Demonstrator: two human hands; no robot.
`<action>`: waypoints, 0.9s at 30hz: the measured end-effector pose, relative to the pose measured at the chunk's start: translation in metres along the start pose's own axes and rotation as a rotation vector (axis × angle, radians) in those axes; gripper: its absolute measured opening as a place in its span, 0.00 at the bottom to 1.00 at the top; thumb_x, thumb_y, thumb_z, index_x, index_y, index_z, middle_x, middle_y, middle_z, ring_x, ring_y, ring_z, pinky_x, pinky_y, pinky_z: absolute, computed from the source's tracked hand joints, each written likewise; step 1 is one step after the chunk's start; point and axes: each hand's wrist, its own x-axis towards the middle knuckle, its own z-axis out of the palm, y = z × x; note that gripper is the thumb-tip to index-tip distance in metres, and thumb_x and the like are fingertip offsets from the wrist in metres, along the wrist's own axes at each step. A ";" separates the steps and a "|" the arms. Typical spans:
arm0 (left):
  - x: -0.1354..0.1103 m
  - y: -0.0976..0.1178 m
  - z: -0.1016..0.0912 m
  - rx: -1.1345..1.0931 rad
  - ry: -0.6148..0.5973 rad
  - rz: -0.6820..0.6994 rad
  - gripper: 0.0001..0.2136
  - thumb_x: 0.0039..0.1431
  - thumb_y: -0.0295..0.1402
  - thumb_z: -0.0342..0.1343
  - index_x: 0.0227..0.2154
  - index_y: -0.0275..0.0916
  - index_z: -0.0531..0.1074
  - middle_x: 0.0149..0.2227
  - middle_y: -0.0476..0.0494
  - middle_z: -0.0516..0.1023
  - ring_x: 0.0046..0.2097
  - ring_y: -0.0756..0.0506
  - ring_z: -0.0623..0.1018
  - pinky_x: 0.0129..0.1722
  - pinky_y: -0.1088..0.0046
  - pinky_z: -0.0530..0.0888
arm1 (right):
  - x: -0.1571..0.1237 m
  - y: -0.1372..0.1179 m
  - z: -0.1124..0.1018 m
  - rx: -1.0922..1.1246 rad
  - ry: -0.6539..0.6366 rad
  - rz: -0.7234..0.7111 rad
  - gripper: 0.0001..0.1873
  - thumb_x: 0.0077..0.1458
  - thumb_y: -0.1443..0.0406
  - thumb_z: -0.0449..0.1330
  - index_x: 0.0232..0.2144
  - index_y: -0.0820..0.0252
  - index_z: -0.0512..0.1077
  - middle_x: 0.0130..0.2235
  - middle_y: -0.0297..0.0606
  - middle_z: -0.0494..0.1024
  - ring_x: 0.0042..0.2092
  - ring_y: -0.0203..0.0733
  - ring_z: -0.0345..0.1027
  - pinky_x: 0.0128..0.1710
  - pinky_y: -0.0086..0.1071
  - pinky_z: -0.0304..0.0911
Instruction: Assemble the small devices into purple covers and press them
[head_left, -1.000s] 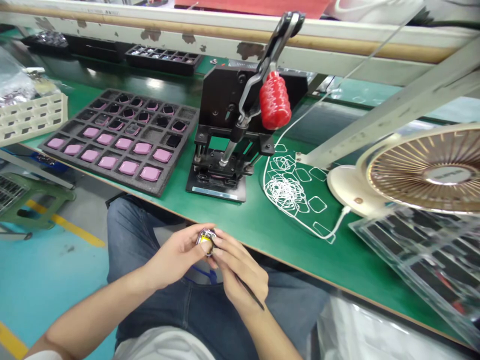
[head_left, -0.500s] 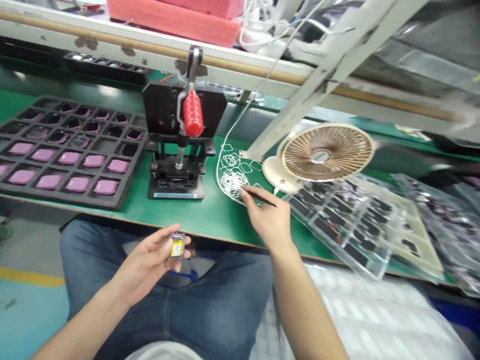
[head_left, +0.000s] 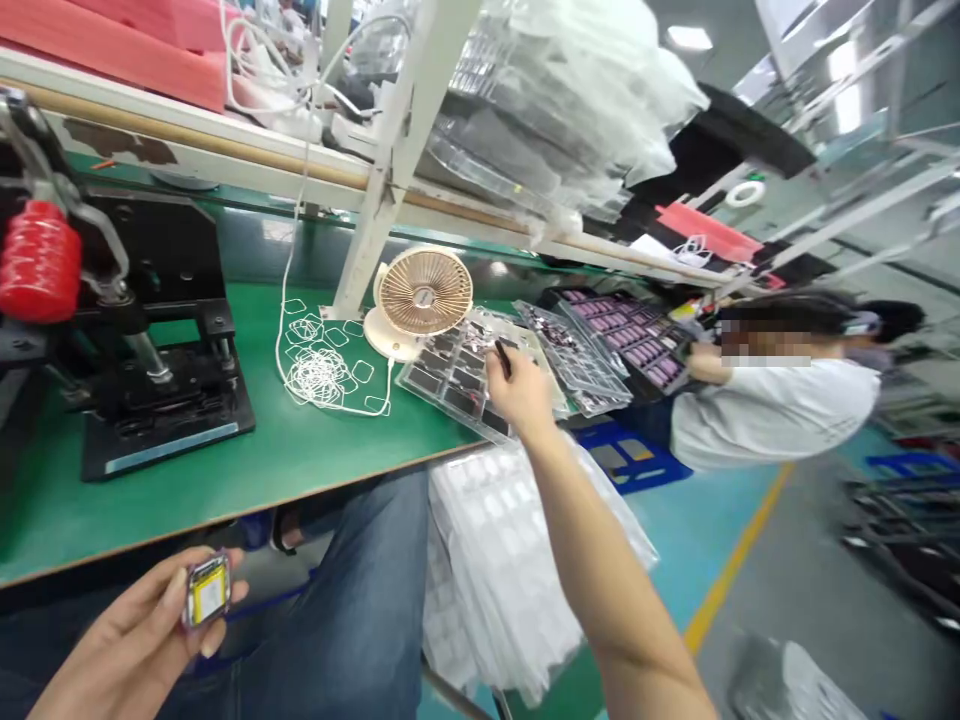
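Note:
Down at the lower left, my left hand (head_left: 139, 640) grips a small purple-rimmed watch case (head_left: 208, 590) by its edges. A yellow-framed battery shows in its open side. My right hand (head_left: 525, 395) is stretched out over a clear compartment tray (head_left: 454, 413) of dark flat parts. Between its fingers is a slim dark tool, probably tweezers (head_left: 503, 360); the tip is hidden. Whether it touches a part I cannot tell. Left of the tray, a tangled pile of thin white rings (head_left: 319, 378) lies on the green bench.
A cream fan (head_left: 425, 292) stands behind the tray. At left is a black hand press (head_left: 161, 395) with a red handle. A slanted white post (head_left: 390, 170) carries the shelf. Bagged white trays (head_left: 502, 560) are stacked below the bench; a co-worker (head_left: 772, 410) sits farther right.
The view has swung right. My right hand has gone from the white ring pile to the clear tray, still with the dark tool. My left hand keeps the watch case.

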 end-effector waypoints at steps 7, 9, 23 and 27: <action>0.010 -0.015 0.009 0.022 -0.069 -0.042 0.25 0.45 0.40 0.80 0.47 0.44 0.85 0.57 0.36 0.84 0.55 0.28 0.83 0.41 0.63 0.86 | 0.120 0.061 0.006 -0.201 -0.296 0.060 0.11 0.62 0.60 0.69 0.41 0.62 0.85 0.41 0.49 0.85 0.46 0.52 0.77 0.49 0.34 0.66; 0.010 -0.018 0.007 0.019 -0.075 -0.037 0.24 0.45 0.40 0.80 0.48 0.44 0.85 0.58 0.36 0.83 0.55 0.28 0.83 0.42 0.63 0.86 | 0.131 0.065 0.010 -0.229 -0.354 0.066 0.13 0.59 0.57 0.72 0.38 0.62 0.85 0.40 0.49 0.84 0.44 0.52 0.77 0.47 0.34 0.65; 0.006 -0.012 0.007 0.019 -0.059 0.000 0.28 0.47 0.39 0.79 0.53 0.43 0.83 0.59 0.33 0.82 0.57 0.26 0.82 0.42 0.62 0.85 | 0.107 0.051 -0.027 0.016 -0.241 0.009 0.21 0.61 0.50 0.69 0.38 0.66 0.83 0.34 0.42 0.83 0.35 0.44 0.73 0.38 0.32 0.64; -0.002 -0.009 0.035 -0.078 -0.090 0.128 0.24 0.57 0.37 0.74 0.56 0.44 0.82 0.57 0.34 0.83 0.55 0.31 0.83 0.44 0.63 0.84 | 0.032 0.007 -0.034 0.252 -0.049 -0.102 0.21 0.63 0.52 0.67 0.49 0.61 0.83 0.42 0.45 0.85 0.42 0.51 0.79 0.43 0.38 0.71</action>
